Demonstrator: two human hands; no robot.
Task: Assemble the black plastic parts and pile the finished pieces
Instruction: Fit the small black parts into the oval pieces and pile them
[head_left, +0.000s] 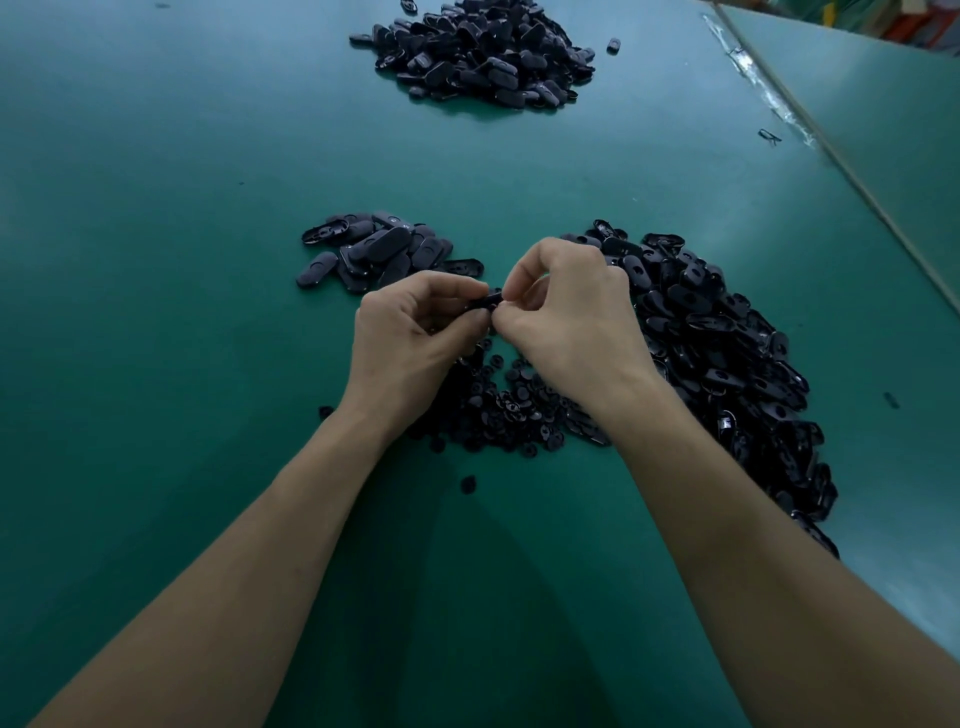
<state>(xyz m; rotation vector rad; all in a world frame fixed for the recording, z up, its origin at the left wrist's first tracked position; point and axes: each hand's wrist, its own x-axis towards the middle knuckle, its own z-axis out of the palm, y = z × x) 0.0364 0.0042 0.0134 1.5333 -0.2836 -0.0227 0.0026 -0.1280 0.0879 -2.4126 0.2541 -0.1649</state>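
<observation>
My left hand (410, 332) and my right hand (566, 306) meet over the green table and pinch one black plastic part (488, 300) between their fingertips; most of it is hidden by the fingers. Below the hands lies a heap of small round black pieces (498, 405). To the right spreads a long heap of black oval shells (727, 358). Behind my left hand sits a small pile of closed oval pieces (379, 249).
A large heap of black oval pieces (483, 49) lies at the far side of the green table (156, 260). Single stray pieces (468, 484) lie near my forearms. The table's right edge (852, 176) runs diagonally, with a second green surface beyond.
</observation>
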